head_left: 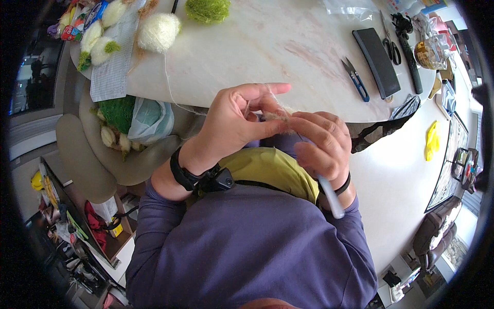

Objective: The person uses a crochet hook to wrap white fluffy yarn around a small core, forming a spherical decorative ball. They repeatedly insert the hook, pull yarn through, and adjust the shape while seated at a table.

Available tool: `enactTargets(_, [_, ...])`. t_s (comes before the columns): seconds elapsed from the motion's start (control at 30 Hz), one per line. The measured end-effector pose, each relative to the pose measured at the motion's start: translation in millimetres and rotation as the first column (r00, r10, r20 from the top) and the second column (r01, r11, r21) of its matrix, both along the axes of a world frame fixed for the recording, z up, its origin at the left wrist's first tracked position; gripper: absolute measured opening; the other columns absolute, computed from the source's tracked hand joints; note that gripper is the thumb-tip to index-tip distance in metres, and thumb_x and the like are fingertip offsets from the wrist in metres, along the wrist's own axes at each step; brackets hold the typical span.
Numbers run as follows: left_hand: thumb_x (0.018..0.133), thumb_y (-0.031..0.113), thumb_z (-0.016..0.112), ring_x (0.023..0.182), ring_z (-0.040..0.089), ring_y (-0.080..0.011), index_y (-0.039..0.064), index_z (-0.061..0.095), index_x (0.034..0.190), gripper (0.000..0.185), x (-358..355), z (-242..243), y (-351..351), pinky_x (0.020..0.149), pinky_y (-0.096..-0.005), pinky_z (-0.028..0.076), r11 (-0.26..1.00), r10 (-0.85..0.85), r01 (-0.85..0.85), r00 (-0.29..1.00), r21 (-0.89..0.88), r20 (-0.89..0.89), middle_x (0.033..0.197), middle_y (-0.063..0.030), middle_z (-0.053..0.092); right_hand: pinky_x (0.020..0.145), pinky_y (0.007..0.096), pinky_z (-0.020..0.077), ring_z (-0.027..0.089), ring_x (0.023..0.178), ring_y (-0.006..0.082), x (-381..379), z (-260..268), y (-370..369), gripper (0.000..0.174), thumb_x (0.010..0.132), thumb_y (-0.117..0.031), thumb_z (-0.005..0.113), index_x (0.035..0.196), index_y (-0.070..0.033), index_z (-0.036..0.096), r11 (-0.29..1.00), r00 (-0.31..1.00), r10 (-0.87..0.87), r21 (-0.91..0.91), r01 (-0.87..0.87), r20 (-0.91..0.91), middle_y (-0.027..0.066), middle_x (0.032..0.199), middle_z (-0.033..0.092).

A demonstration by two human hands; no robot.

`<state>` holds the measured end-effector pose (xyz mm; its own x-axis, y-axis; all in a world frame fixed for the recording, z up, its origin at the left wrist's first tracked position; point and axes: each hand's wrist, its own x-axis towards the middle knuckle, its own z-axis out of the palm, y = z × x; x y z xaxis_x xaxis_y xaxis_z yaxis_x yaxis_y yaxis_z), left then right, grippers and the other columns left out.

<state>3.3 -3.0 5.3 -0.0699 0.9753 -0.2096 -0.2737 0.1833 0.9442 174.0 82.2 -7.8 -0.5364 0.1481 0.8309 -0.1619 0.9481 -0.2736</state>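
My left hand [233,119] pinches a small piece of fuzzy beige crochet work [278,116] between thumb and fingers. Its index finger points out to the right, with a pale yarn strand [271,92] running over it. My right hand [324,135] grips a crochet hook by its grey handle [331,197], which sticks out below the palm. The hook's thin shaft reaches toward the work, but its tip is hidden by the fingers. From a cream yarn ball [158,33] on the table, a strand hangs over the edge toward my left wrist.
On the marble-patterned table [247,50] are a green yarn ball [207,9], thread snips [356,80], a dark case [376,63], scissors [391,48] and a glass mug [430,53]. Fuzzy cream-and-green pieces [102,50] lie on a paper sheet [110,83]. A chair [83,154] holds a plastic bag [151,120].
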Motion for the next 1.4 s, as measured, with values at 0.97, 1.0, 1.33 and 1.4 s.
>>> enactTargets(0.97, [0.076,0.001,0.073,0.085,0.057,-0.0046,-0.002,0.059,0.11,0.037,0.6,-4.7,-1.0,0.064,-0.0151,0.044,1.0,0.014,-0.013,0.997,0.011,-0.082,0.09,-0.0046,0.066,0.065,0.0339,0.0519,0.066,0.077,0.0252,2.7,-8.2,7.4,0.025,0.085,-0.025,0.062,0.098,-0.007,0.05,0.974,0.995,0.099,-0.201,-0.102,-0.025,0.0138,0.088,0.067])
enactTargets(1.0, [0.076,0.001,0.073,0.078,0.056,-0.0026,-0.002,0.057,0.116,0.043,0.8,-3.1,-1.4,0.062,-0.0147,0.043,1.0,0.018,-0.017,0.993,0.006,-0.12,0.088,-0.0025,0.066,0.065,0.034,0.0519,0.066,0.077,0.0251,1.9,-7.8,6.6,0.025,0.085,-0.025,0.062,0.098,-0.007,0.05,0.977,0.995,0.092,-0.193,-0.095,-0.028,0.0138,0.088,0.067])
enactTargets(1.33, [0.076,0.0,0.071,0.063,0.042,0.0068,0.005,0.057,0.124,0.05,7.8,4.7,-7.5,0.051,-0.0116,0.029,0.988,0.114,-0.043,0.851,0.147,-0.513,0.084,0.0062,0.065,0.066,0.0321,0.0506,0.064,0.078,0.024,-1.4,-3.9,5.1,0.026,0.077,-0.019,0.066,0.096,-0.008,0.052,0.995,0.996,0.043,-0.092,-0.036,0.073,0.0119,0.091,0.066])
enactTargets(1.4, [0.076,-0.001,0.07,0.064,0.044,0.006,0.004,0.056,0.125,0.051,6.3,4.5,-6.9,0.053,-0.0115,0.031,0.993,0.088,-0.038,0.88,0.115,-0.467,0.085,0.0058,0.065,0.066,0.0312,0.0502,0.064,0.078,0.0231,0.4,-6.0,6.4,0.023,0.077,-0.015,0.064,0.096,-0.01,0.052,0.999,0.997,0.04,0.004,-0.04,0.062,0.0111,0.091,0.065])
